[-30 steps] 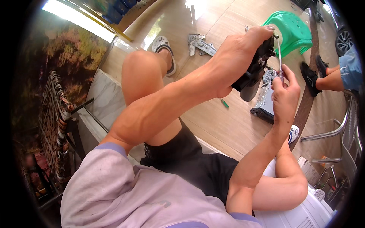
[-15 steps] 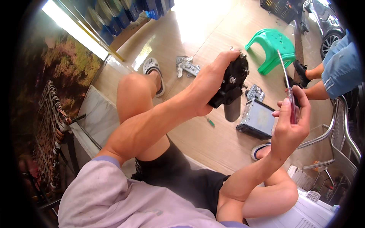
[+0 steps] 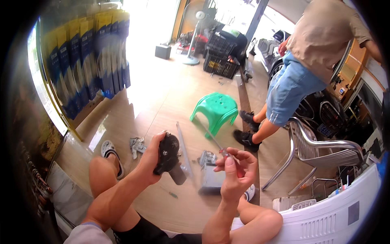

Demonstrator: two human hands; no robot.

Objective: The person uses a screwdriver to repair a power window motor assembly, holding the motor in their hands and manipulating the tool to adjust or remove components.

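Note:
My left hand (image 3: 150,156) is closed around a small electric motor (image 3: 168,153), which has a black round housing and a grey cylinder pointing down and to the right. Fingers of my right hand (image 3: 235,177) grip a screwdriver (image 3: 226,153) by its red handle. Its long thin shaft points up and to the left, toward the green stool, apart from the motor. Beyond my right hand, a grey box-shaped unit (image 3: 212,179) sits on the floor, partly covered by that hand.
A green plastic stool (image 3: 217,109) stands ahead. Metal parts (image 3: 137,147), a long clear strip (image 3: 184,148) and a small green-handled tool (image 3: 173,195) lie on the floor. A person (image 3: 313,53) stands at right near a metal chair (image 3: 321,140). Blue packages (image 3: 85,61) hang at left.
My view has lifted, bringing the fan, crates and standing person into sight. The motor and screwdriver are still in my hands, now lower in view, and the screwdriver tips further left.

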